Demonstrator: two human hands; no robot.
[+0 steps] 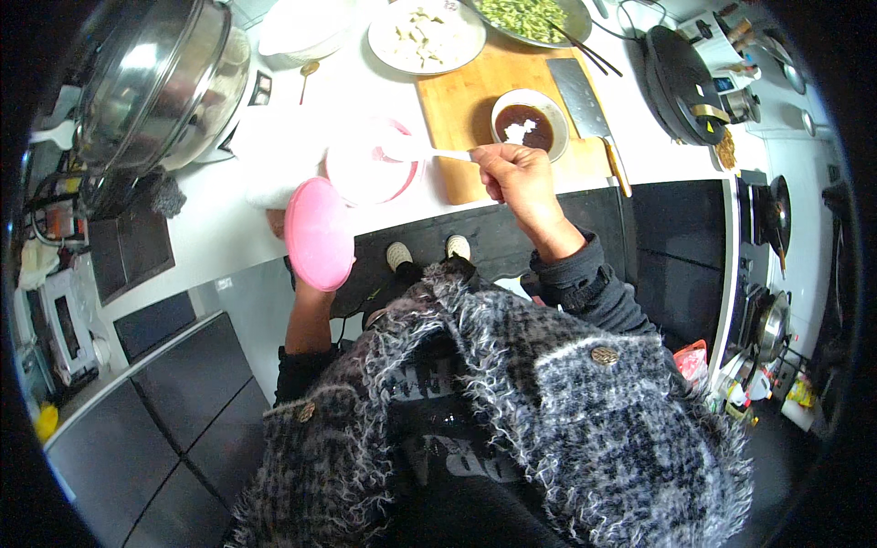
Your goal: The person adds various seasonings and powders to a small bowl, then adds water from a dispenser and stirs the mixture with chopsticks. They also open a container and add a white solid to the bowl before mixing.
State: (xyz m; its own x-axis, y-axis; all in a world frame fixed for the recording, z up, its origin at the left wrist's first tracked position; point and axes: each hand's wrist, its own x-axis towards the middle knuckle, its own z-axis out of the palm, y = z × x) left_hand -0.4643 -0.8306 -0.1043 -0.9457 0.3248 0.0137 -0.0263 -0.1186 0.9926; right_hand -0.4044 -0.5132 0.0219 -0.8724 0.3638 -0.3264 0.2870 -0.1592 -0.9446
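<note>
My right hand (515, 179) pinches the handle of a white spoon (449, 155). The spoon's bowl end reaches over a pink-rimmed container (416, 179) with white contents, washed out by glare. My left hand (314, 299) holds a round pink lid (319, 236), which hides most of the fingers. Just beyond my right hand, a bowl (563, 130) of dark brown liquid stands on a wooden cutting board (459, 109). A clump of white powder (519, 130) lies on the liquid. A cleaver (582, 103) rests along the board's right side, its wooden handle towards me.
At the back are a plate of pale cut pieces (426, 34) and a bowl of chopped greens (524, 19) with dark chopsticks (590, 51). A small spoon (306, 79) lies on the counter. A large steamer pot (161, 89) stands left, a black electric griddle (678, 85) right.
</note>
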